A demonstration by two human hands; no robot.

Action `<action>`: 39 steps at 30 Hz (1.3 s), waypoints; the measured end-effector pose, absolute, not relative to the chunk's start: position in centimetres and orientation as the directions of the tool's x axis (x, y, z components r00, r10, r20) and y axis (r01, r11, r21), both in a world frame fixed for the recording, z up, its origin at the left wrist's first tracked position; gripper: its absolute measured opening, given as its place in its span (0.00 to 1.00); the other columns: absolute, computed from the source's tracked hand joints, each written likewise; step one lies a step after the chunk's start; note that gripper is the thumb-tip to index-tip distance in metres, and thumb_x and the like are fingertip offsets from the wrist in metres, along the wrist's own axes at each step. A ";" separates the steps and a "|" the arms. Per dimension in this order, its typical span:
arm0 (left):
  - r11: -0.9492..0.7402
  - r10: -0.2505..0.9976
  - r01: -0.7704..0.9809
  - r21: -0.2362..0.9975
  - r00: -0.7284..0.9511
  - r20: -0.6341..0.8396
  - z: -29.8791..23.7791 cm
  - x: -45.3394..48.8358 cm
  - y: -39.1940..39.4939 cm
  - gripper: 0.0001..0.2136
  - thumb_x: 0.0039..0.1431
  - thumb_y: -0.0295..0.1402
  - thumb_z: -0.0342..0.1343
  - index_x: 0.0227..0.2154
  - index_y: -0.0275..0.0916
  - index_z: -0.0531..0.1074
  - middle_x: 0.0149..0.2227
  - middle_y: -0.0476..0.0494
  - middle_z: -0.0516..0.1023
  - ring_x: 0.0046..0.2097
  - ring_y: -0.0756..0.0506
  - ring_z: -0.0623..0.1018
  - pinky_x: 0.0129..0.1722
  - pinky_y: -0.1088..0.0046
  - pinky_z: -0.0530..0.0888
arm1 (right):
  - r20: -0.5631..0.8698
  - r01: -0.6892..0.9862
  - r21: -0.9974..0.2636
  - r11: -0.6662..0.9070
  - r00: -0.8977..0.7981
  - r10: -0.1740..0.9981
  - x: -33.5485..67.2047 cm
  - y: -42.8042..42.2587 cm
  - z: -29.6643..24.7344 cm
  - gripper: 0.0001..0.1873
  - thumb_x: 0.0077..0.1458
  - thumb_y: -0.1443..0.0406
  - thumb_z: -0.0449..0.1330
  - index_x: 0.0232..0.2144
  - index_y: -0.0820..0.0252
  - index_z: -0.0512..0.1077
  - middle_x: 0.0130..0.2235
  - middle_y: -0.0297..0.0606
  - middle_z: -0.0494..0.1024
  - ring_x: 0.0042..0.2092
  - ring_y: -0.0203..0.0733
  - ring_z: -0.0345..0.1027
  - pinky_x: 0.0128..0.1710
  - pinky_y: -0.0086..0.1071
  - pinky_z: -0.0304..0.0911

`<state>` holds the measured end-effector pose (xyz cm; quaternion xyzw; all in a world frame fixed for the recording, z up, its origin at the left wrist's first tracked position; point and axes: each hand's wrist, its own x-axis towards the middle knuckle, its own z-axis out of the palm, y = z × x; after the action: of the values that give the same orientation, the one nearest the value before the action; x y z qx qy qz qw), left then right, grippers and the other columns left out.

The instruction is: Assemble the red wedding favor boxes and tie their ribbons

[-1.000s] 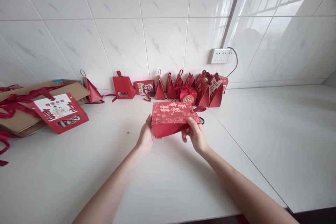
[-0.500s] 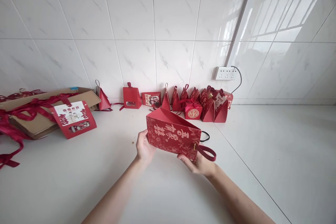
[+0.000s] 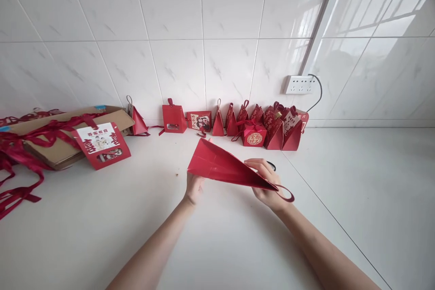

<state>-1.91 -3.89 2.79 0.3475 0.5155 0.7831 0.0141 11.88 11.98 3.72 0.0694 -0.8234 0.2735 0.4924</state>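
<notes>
evenly supported between two hands, the red box is over the middle of the tabletop, with a triangular side turned upward. the left hand has its grip on the wide end from below, part of it hidden by the box; the right hand is grasping the narrow end, fingers showing past the far edge. turning it about calls, i'd judge, for light pressure along the panel edges, since a hard squeeze mid-panel could crease the walls; the strap loop is best left free, as it is now.

the box looks like smooth, stiff card, tapering from a broad base to a thin point, with faint creases on the upturned side. at the left, a window box leans on plain brown cardboard draped with shiny, limp ribbon. near the glossy tiled wall, a squarish bow-tied box sits among wedge-shaped ones.
</notes>
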 end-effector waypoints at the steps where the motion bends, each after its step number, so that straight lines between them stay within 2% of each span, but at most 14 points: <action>1: -0.468 0.405 0.324 0.823 -0.749 0.525 2.9 -1.9 -3.9 0.14 0.45 0.47 0.54 0.25 0.41 0.72 0.32 0.43 0.77 0.42 0.37 0.76 0.39 0.60 0.75 | 0.841 -0.393 -0.415 0.821 -0.509 0.182 11.9 11.9 3.8 0.08 0.53 0.62 0.58 0.36 0.56 0.74 0.36 0.42 0.77 0.36 0.46 0.72 0.33 0.38 0.69; 4: -0.494 0.524 0.199 0.846 -0.709 0.472 3.8 -1.6 -3.7 0.16 0.50 0.48 0.52 0.33 0.42 0.74 0.36 0.43 0.78 0.44 0.39 0.76 0.40 0.63 0.74 | 0.716 -0.387 -0.654 0.649 -0.593 0.368 11.9 11.3 3.9 0.19 0.55 0.53 0.57 0.19 0.58 0.72 0.21 0.39 0.75 0.24 0.43 0.69 0.25 0.35 0.66; 7: -0.440 0.653 -0.040 0.897 -0.700 0.289 4.6 -1.4 -3.2 0.21 0.54 0.52 0.47 0.40 0.42 0.73 0.39 0.42 0.77 0.44 0.40 0.76 0.39 0.65 0.73 | 0.351 -0.255 -0.936 0.242 -0.714 0.606 11.5 10.9 4.2 0.31 0.56 0.46 0.52 0.12 0.59 0.65 0.11 0.36 0.65 0.13 0.36 0.59 0.16 0.31 0.59; 11: -0.284 0.654 -0.156 0.946 -0.753 0.072 5.2 -1.3 -3.0 0.20 0.50 0.52 0.53 0.36 0.40 0.72 0.31 0.46 0.75 0.32 0.47 0.73 0.30 0.72 0.69 | -0.056 -0.103 -0.972 -0.210 -0.768 0.638 10.5 11.0 4.5 0.32 0.50 0.42 0.53 0.11 0.60 0.65 0.07 0.34 0.61 0.09 0.34 0.52 0.10 0.28 0.53; 14: -0.218 0.665 -0.125 0.968 -0.745 0.054 5.2 -1.3 -3.0 0.18 0.48 0.49 0.58 0.31 0.38 0.71 0.25 0.51 0.68 0.26 0.51 0.67 0.28 0.75 0.67 | -0.167 -0.085 -0.934 -0.347 -0.755 0.634 9.9 11.4 4.5 0.31 0.49 0.43 0.53 0.10 0.60 0.64 0.07 0.32 0.58 0.08 0.32 0.50 0.08 0.27 0.53; 17: -0.183 0.685 -0.109 0.977 -0.727 0.048 4.8 -1.5 -2.9 0.22 0.47 0.52 0.57 0.38 0.38 0.71 0.27 0.51 0.70 0.27 0.51 0.69 0.30 0.73 0.69 | -0.133 -0.118 -0.938 -0.327 -0.747 0.651 9.9 11.6 4.3 0.30 0.51 0.45 0.53 0.11 0.60 0.64 0.08 0.32 0.59 0.09 0.31 0.52 0.08 0.27 0.54; 20: -0.219 0.697 -0.105 0.970 -0.713 0.080 4.1 -1.6 -2.6 0.31 0.51 0.57 0.50 0.52 0.40 0.66 0.39 0.43 0.75 0.36 0.45 0.76 0.35 0.68 0.73 | -0.012 -0.195 -0.955 -0.225 -0.731 0.683 10.2 11.5 4.2 0.28 0.51 0.46 0.56 0.11 0.60 0.64 0.11 0.33 0.63 0.13 0.32 0.57 0.11 0.26 0.59; 24: -0.304 0.618 0.191 0.933 -0.705 0.346 3.0 -1.8 -3.0 0.31 0.54 0.52 0.52 0.57 0.41 0.60 0.53 0.37 0.71 0.52 0.39 0.74 0.48 0.62 0.73 | 0.247 -0.364 -0.930 -0.050 -0.720 0.648 10.5 11.5 4.3 0.21 0.43 0.48 0.66 0.25 0.60 0.71 0.23 0.35 0.74 0.24 0.36 0.67 0.18 0.27 0.68; 28: -0.265 0.497 0.717 0.645 -0.472 0.728 2.9 -2.3 -4.2 0.32 0.50 0.39 0.59 0.58 0.36 0.57 0.55 0.31 0.68 0.55 0.35 0.72 0.54 0.57 0.70 | 0.332 -0.418 -0.908 -0.030 -0.763 0.554 10.2 12.0 4.6 0.24 0.39 0.48 0.68 0.31 0.59 0.72 0.34 0.39 0.76 0.35 0.43 0.71 0.23 0.35 0.74; 31: -0.236 0.434 0.881 0.410 -0.282 0.856 3.3 -2.6 -4.7 0.38 0.51 0.35 0.57 0.63 0.38 0.47 0.60 0.29 0.63 0.60 0.34 0.67 0.56 0.55 0.69 | 0.331 -0.421 -0.905 -0.057 -0.784 0.525 10.0 12.2 4.6 0.24 0.39 0.49 0.69 0.31 0.59 0.72 0.36 0.39 0.75 0.40 0.46 0.72 0.32 0.41 0.76; 33: -0.229 0.415 0.909 0.347 -0.231 0.880 3.5 -2.6 -4.7 0.39 0.51 0.35 0.56 0.64 0.38 0.45 0.60 0.28 0.62 0.61 0.34 0.65 0.56 0.55 0.69 | 0.322 -0.423 -0.903 -0.078 -0.785 0.529 9.9 12.1 4.6 0.24 0.37 0.49 0.70 0.31 0.59 0.73 0.36 0.39 0.76 0.40 0.46 0.72 0.35 0.42 0.76; 35: -0.222 0.415 0.897 0.383 -0.269 0.869 3.8 -2.7 -4.7 0.37 0.51 0.36 0.56 0.63 0.37 0.48 0.59 0.29 0.64 0.59 0.35 0.68 0.54 0.58 0.70 | 0.306 -0.423 -0.901 -0.096 -0.776 0.551 9.9 12.0 4.7 0.23 0.35 0.50 0.71 0.28 0.60 0.73 0.33 0.37 0.76 0.37 0.44 0.72 0.33 0.39 0.75; 37: -0.222 0.453 0.822 0.524 -0.388 0.802 4.0 -2.8 -4.8 0.31 0.53 0.43 0.54 0.58 0.35 0.58 0.54 0.31 0.71 0.53 0.37 0.74 0.49 0.61 0.74 | 0.284 -0.428 -0.897 -0.109 -0.749 0.598 10.3 11.9 5.1 0.22 0.34 0.52 0.72 0.25 0.61 0.72 0.29 0.35 0.75 0.33 0.41 0.71 0.31 0.34 0.74; 39: -0.230 0.526 0.712 0.664 -0.483 0.700 4.2 -3.0 -4.9 0.25 0.56 0.49 0.46 0.45 0.33 0.71 0.41 0.35 0.80 0.40 0.40 0.80 0.39 0.66 0.76 | 0.254 -0.444 -0.888 -0.120 -0.692 0.675 11.3 12.0 6.0 0.20 0.37 0.52 0.70 0.24 0.60 0.71 0.26 0.31 0.73 0.28 0.35 0.68 0.27 0.28 0.71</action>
<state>-3.00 -4.92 4.19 0.5026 0.6157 0.6019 -0.0772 11.28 11.99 5.97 -0.1062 -0.5452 0.7409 0.3776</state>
